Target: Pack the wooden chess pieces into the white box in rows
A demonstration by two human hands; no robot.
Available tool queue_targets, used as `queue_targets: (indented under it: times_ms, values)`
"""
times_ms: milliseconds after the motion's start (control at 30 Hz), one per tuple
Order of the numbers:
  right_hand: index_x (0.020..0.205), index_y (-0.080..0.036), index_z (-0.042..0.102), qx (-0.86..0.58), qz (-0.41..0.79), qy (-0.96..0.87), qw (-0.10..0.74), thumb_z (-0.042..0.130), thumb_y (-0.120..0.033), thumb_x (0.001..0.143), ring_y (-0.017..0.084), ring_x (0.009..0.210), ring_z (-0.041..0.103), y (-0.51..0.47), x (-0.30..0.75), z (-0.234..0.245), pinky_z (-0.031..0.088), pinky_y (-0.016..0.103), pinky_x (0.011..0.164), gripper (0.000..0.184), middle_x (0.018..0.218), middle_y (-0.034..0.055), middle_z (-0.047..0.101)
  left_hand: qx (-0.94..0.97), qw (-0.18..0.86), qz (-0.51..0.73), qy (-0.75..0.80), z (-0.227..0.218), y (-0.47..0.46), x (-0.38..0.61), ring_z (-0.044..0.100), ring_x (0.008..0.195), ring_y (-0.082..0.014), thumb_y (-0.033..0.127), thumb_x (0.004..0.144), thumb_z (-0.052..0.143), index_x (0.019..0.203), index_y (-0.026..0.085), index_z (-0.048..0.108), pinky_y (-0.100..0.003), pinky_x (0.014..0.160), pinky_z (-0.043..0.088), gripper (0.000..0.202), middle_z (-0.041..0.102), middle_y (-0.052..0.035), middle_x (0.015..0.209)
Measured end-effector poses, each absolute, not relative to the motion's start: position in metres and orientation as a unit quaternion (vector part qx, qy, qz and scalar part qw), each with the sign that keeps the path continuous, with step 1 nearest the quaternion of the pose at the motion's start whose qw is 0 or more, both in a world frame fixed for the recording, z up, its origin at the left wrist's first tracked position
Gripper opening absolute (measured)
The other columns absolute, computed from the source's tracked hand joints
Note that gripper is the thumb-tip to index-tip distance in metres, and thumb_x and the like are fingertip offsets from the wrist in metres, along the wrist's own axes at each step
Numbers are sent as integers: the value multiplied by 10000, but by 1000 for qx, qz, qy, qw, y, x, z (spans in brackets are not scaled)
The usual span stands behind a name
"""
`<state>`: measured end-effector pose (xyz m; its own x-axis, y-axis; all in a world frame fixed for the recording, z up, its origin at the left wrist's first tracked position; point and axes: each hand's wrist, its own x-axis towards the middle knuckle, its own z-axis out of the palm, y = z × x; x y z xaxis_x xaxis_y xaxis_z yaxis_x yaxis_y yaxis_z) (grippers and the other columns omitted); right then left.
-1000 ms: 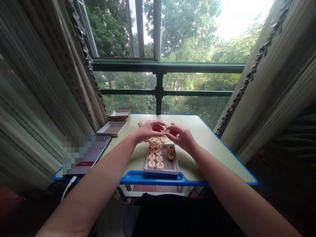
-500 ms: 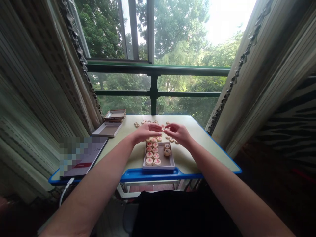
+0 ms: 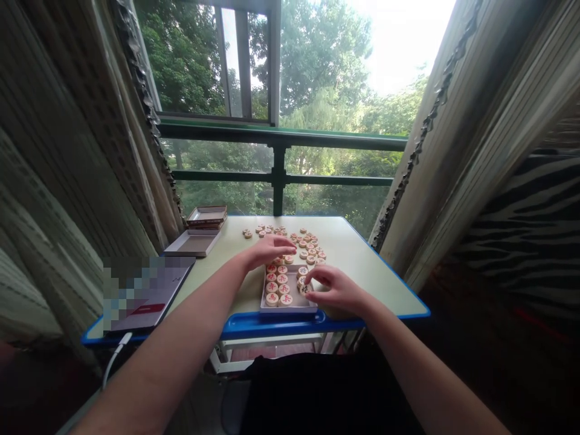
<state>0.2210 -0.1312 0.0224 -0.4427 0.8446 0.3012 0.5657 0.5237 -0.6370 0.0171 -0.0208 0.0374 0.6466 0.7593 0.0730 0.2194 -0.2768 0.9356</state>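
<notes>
A shallow grey tray (image 3: 290,307) near the table's front edge holds several round wooden chess pieces with red and black characters (image 3: 277,284). My right hand (image 3: 333,289) rests at the tray's right side, its fingertips pinched on a chess piece (image 3: 306,288) inside the tray. My left hand (image 3: 268,249) lies just beyond the tray's far edge with fingers stretched out over loose pieces. More loose pieces (image 3: 304,240) are scattered on the table past the tray.
The table (image 3: 362,266) is cream with a blue rim. A second tray (image 3: 193,243) and a stacked box lid (image 3: 207,215) sit at the back left. A tablet with a cable (image 3: 145,290) lies at the front left. Curtains flank both sides; a window railing stands behind.
My right hand has come back from the loose pieces to the tray, bringing a piece down into it. My left hand has stayed over the loose pieces. The camera has tilted.
</notes>
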Motion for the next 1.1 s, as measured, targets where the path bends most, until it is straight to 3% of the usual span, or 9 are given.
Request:
queue_targets:
  times_ms: [167,300,467,600,800,1100]
  values:
    - [841,-181,645,-416,230,-834,279,691,-270,690,130,709,466,-130,218,23,394,241,647,181,771,1,553,749,523,265,309,38,-20,18,600,843,-187,525,721,613,865,116,681,-307,728,442,439,681,-106,891]
    - [865,-176,645,-415,228,-835,281,676,-226,691,130,710,460,-130,218,22,396,243,659,183,760,1,539,753,508,268,322,41,-24,19,578,702,-148,483,705,650,979,128,655,-274,635,424,448,660,-60,759]
    - [844,-177,660,-418,234,-834,272,686,-271,700,130,720,489,-130,218,22,401,243,668,174,791,14,566,784,468,240,330,43,-26,21,575,658,-143,476,695,653,917,131,673,-265,597,428,412,655,-51,746]
    - [833,-169,681,-431,248,-825,269,689,-314,710,110,660,467,-129,218,23,376,224,611,190,725,-2,551,808,354,280,380,40,-21,20,556,590,-135,455,740,591,837,123,684,-249,546,405,357,638,-38,663]
    - [781,-161,685,-448,265,-820,240,703,-343,690,113,667,481,-128,215,27,366,223,603,204,702,-6,568,863,72,292,405,37,-18,18,514,532,-124,356,787,533,770,161,698,-249,528,339,256,625,-16,593]
    - [785,-176,682,-460,238,-831,204,700,-321,683,118,678,480,-127,214,31,369,224,617,179,719,-6,560,848,17,340,407,40,-19,19,505,503,-110,323,811,516,693,157,684,-242,547,347,264,625,-9,550]
